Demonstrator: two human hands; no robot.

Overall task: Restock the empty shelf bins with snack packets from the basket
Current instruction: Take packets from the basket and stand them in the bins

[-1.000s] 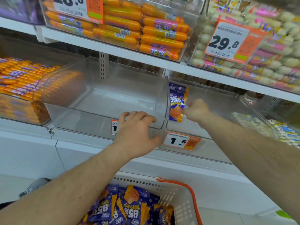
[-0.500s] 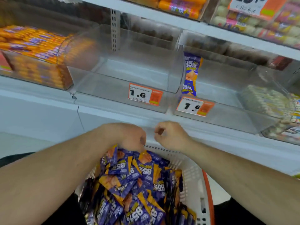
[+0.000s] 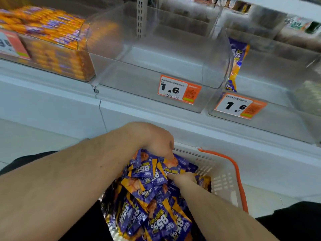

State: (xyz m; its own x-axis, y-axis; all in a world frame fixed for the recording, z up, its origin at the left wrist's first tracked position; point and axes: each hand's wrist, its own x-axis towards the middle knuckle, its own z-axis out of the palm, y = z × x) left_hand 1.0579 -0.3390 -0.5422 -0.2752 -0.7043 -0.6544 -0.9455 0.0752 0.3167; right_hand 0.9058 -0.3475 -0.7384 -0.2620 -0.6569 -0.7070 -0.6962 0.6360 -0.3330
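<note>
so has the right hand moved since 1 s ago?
Yes. It left the right clear bin, where it was by the upright packet, and came down below the shelf edge; the right hand now sits among the basket packets.

Even, cool overhead store light fills the view, bright without harsh shadow; a soft shadow lies beneath the left hand (image 3: 152,140) where its fingers meet the snack packets (image 3: 149,193); print on the foil just below those fingers reads sharp, with small glints; above the fingers the clear bin (image 3: 156,54) shows pale reflections and haze on its walls; far left of the fingers the orange packs (image 3: 46,32) smear with motion blur; the shelf edge (image 3: 173,119) bows from wide-angle distortion, strongest toward the corners; the upper right is soft and indistinct.
</note>
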